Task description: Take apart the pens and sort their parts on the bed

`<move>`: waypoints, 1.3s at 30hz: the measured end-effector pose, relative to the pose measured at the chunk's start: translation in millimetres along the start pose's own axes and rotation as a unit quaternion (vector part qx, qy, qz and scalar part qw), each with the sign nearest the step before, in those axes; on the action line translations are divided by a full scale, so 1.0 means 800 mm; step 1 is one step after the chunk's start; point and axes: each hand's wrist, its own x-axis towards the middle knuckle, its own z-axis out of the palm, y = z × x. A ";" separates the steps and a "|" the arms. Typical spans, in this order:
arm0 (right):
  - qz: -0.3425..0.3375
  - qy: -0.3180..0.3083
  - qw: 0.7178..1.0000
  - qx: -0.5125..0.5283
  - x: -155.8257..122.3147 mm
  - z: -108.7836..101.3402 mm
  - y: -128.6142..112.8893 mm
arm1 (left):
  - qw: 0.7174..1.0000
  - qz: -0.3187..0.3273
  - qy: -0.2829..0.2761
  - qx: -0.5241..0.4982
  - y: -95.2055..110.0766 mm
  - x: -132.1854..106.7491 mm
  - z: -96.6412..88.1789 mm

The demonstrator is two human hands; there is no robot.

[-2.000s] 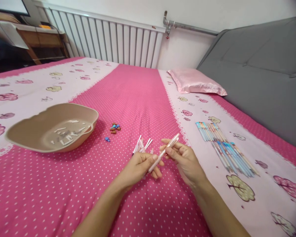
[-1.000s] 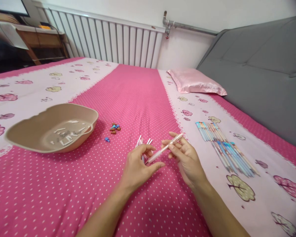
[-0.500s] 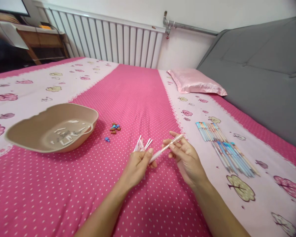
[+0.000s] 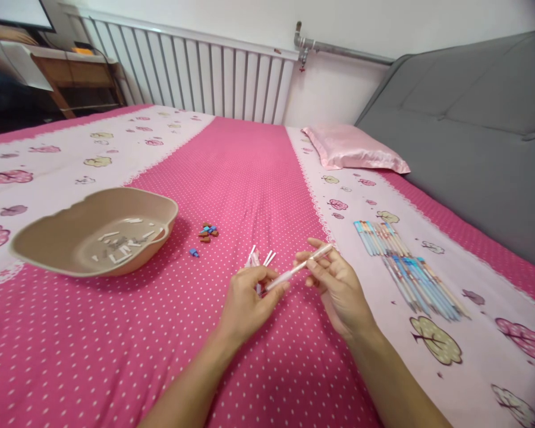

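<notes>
My right hand (image 4: pixel 336 289) pinches a white pen (image 4: pixel 299 267) by its upper half, the pen slanting down to the left. My left hand (image 4: pixel 248 303) has its fingers curled together at the pen's lower tip, over a small heap of white pen parts (image 4: pixel 259 259) lying on the pink dotted bedsheet (image 4: pixel 232 178). What the left fingers grip is hidden. Both hands hover just above the sheet near the middle of the bed.
A beige shallow bowl (image 4: pixel 31 238) with small white pieces in it stands at the left. Small brown and blue caps (image 4: pixel 207 231) lie between bowl and hands. A row of blue pens (image 4: pixel 405 267) lies at the right. A pink pillow (image 4: pixel 352 148) and grey headboard (image 4: pixel 472 125) are beyond.
The pen has dropped lower and lies flatter than two seconds ago. My left hand opened, then closed its fingers again at the pen's lower tip. My right hand barely moved.
</notes>
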 end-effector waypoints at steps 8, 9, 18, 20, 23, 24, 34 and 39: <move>-0.003 0.001 1.000 0.001 0.001 0.000 -0.002 | 0.986 -0.071 -0.091 -0.119 0.001 0.001 -0.005; -0.001 -0.003 1.000 0.004 0.001 0.000 -0.002 | 0.980 -0.086 -0.110 -0.144 0.000 0.001 -0.006; -0.018 0.016 1.000 -0.020 0.001 -0.001 0.001 | 0.993 -0.070 -0.028 -0.094 0.001 0.000 -0.003; -0.018 0.016 0.999 -0.030 0.000 0.000 0.002 | 0.994 -0.061 -0.010 -0.086 0.001 0.000 -0.001; -0.016 0.015 0.999 -0.042 -0.001 0.001 0.003 | 0.994 -0.063 -0.009 -0.092 0.001 0.001 0.001; -0.017 0.013 0.999 -0.043 -0.001 0.001 0.002 | 0.993 -0.070 -0.013 -0.099 0.000 0.001 0.001; -0.033 0.035 0.999 -0.012 0.005 -0.005 -0.003 | 0.938 -0.166 -0.167 -0.257 -0.004 0.003 -0.001; -0.050 0.074 0.996 0.001 0.014 -0.014 -0.003 | 0.938 -0.180 -0.157 -0.253 -0.010 0.004 -0.002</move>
